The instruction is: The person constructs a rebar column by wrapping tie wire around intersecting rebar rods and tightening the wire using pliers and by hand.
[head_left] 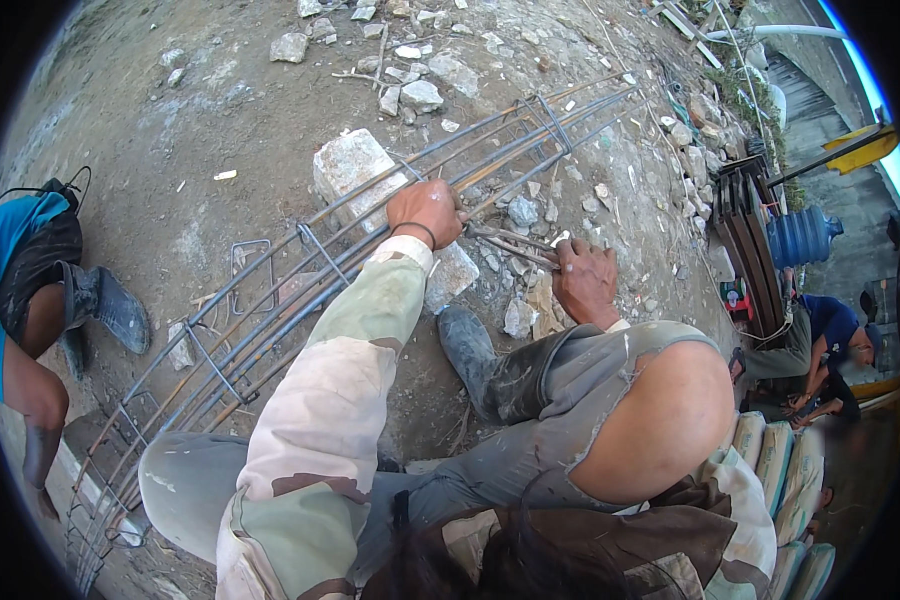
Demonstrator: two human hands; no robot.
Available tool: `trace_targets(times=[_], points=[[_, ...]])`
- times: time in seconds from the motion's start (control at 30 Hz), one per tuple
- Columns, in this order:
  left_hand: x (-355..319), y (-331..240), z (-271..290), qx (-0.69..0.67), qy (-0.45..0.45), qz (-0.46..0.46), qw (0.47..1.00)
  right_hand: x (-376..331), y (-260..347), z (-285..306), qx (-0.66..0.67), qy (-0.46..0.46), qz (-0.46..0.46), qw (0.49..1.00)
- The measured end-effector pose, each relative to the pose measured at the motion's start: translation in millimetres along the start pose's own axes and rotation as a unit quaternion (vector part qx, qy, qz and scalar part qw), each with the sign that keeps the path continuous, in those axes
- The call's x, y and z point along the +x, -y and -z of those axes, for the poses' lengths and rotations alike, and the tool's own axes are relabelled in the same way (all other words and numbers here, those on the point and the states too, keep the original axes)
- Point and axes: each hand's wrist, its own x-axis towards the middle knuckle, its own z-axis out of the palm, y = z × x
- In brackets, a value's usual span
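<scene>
A long cage of steel reinforcing bars (270, 310), with square wire stirrups (322, 254) along it, runs from lower left to upper right. My left hand (425, 212) rests on its bars, fingers curled closed; what they hold is hidden. My right hand (585, 282), just right of the cage, is closed round the handle ends of a pair of pincers (515, 243). The pincers' jaws reach the bars beside my left hand. A big pale stone block (355, 170) sits under the cage, and another stone (452, 277) lies just below my left hand.
My boot (475, 360) stands near the cage. At the left is another person's boot (115, 310). Loose rocks (422, 96) litter the dirt. A blue water jug (803, 237), stacked sacks (795, 475) and a person in dark blue (825, 335) are at the right.
</scene>
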Motion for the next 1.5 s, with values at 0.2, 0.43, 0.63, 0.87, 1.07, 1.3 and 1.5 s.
trace_targets(times=[0.2, 0.43, 0.63, 0.87, 1.07, 1.3, 1.5], points=[[0.8, -3.7, -1.7, -0.006, -0.003, 0.000, 1.000, 22.5, -13.7, 2.8, 0.027, 0.020, 0.011, 0.999], [-1.9, -4.8, -1.0, -0.006, 0.004, 0.014, 1.000, 75.9, -54.1, -28.7, 0.023, -0.029, 0.171, 0.985], [-0.6, -4.0, -7.6, 0.006, -0.021, 0.016, 1.000, 101.1, -66.1, -39.6, 0.046, -0.075, 0.237, 0.967], [-3.7, -4.7, -9.9, 0.008, -0.030, 0.026, 0.999, 79.4, -74.2, -28.8, 0.139, 0.012, 0.233, 0.963], [-6.3, -9.3, -11.9, -0.005, -0.038, 0.021, 0.999, -1.4, -38.5, -18.7, 0.727, 0.531, -0.165, 0.404], [-7.3, 1.7, -11.8, 0.001, -0.044, -0.023, 0.999, 3.2, -14.1, 25.9, 0.441, 0.420, -0.098, 0.787], [-20.5, 24.5, -13.0, -0.066, -0.120, -0.061, 0.989, -33.8, -3.1, 24.5, 0.244, 0.101, 0.029, 0.964]])
